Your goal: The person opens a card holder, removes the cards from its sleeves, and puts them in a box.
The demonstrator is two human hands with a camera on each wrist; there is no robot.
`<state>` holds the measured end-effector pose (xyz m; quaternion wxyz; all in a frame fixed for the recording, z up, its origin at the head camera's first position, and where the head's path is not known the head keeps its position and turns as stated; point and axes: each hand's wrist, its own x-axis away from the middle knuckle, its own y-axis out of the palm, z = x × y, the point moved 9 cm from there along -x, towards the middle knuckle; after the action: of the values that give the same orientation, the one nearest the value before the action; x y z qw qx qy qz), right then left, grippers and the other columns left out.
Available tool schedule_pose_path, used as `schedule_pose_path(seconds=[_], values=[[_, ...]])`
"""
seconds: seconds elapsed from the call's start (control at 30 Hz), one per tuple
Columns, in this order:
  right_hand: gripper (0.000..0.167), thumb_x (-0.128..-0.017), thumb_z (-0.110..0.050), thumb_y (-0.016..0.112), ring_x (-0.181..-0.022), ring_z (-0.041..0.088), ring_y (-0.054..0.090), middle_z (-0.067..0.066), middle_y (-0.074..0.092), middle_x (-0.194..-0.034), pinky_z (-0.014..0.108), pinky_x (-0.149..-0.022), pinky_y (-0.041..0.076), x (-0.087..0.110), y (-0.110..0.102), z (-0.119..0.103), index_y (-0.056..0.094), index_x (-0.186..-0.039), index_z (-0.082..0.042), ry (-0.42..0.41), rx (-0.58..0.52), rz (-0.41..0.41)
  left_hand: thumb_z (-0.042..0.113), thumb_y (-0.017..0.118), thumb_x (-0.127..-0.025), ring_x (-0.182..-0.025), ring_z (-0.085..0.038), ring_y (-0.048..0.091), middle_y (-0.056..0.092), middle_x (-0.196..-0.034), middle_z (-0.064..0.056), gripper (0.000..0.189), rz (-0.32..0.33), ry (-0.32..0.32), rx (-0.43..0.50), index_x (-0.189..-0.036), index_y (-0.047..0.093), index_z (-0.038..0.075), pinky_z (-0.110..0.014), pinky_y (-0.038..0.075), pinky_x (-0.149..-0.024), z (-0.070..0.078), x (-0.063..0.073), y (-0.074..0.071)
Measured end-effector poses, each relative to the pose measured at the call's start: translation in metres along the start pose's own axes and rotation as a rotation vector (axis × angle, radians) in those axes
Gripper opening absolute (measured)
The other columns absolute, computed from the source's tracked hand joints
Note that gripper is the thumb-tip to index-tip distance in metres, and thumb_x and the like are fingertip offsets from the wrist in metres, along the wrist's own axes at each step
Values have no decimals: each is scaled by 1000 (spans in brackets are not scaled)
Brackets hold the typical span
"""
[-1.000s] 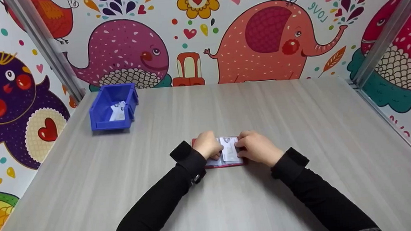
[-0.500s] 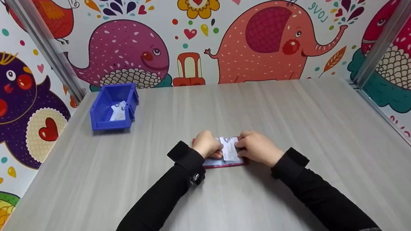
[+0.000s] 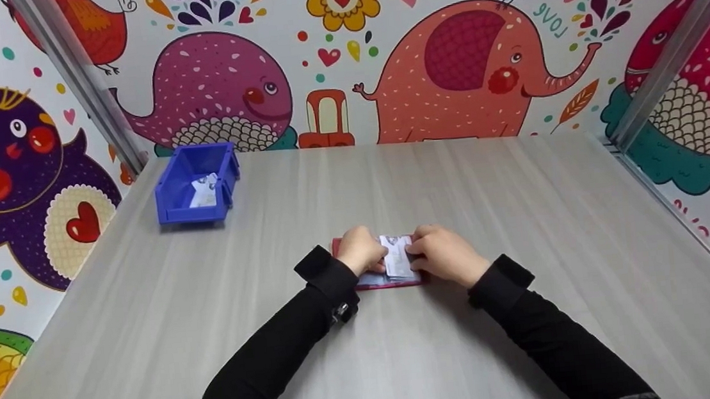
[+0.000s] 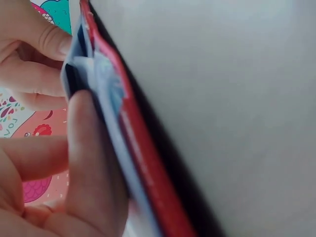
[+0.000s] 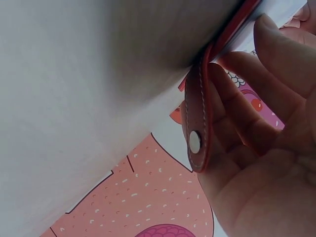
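Note:
A red card holder (image 3: 362,287) lies opened on the table, with clear plastic sleeves inside. A white card (image 3: 398,257) with a dark print at its top is on the right-hand sleeves. My left hand (image 3: 360,250) pinches the sleeve edge at the card's left side; its thumb (image 4: 84,148) lies along the sleeve's open mouth (image 4: 76,74). At the right side my right hand (image 3: 446,254) pinches the card and sleeve edge. A stitched strap (image 5: 198,116) with a metal snap hangs over its fingers. The tips of several left fingers are hidden.
A blue bin (image 3: 192,214) stands at the table's back left, with white cards (image 3: 204,191) inside. Cartoon-printed walls (image 3: 342,53) and metal posts (image 3: 78,88) bound the pale wood-grain table (image 3: 495,181).
My left hand shifts slightly left, then back to the right along the sleeve. The white card and my right hand stay almost in place.

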<state>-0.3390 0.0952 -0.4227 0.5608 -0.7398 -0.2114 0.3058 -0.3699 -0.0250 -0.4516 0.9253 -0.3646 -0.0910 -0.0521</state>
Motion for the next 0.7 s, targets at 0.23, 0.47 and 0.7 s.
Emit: schedule_pose_path(seconds=[0.23, 0.47, 0.7], values=[[14, -80, -9, 81, -88, 29, 62, 12, 65, -96, 44, -79, 53, 0, 0, 1, 76, -92, -4, 29, -1, -12, 4, 68, -83, -40, -4, 51, 56, -63, -2, 19, -10, -11, -18, -69, 55, 6, -15, 43, -41, -1, -1, 1], [13, -79, -9, 81, -88, 30, 60, 11, 64, -95, 44, -80, 52, 0, 0, 2, 75, -90, -4, 37, -2, -16, 0, 65, -81, -42, -6, 54, 56, -62, -2, 19, -17, -23, 24, -67, 54, 7, -15, 43, -40, -3, -1, 1], [13, -79, -10, 82, -88, 31, 60, 12, 64, -95, 45, -81, 51, 0, 2, 2, 75, -89, -4, 32, 1, -22, -1, 64, -81, -42, -6, 51, 54, -62, -1, 19, -27, -26, 36, -67, 53, 7, -15, 42, -41, -5, -2, 2]])
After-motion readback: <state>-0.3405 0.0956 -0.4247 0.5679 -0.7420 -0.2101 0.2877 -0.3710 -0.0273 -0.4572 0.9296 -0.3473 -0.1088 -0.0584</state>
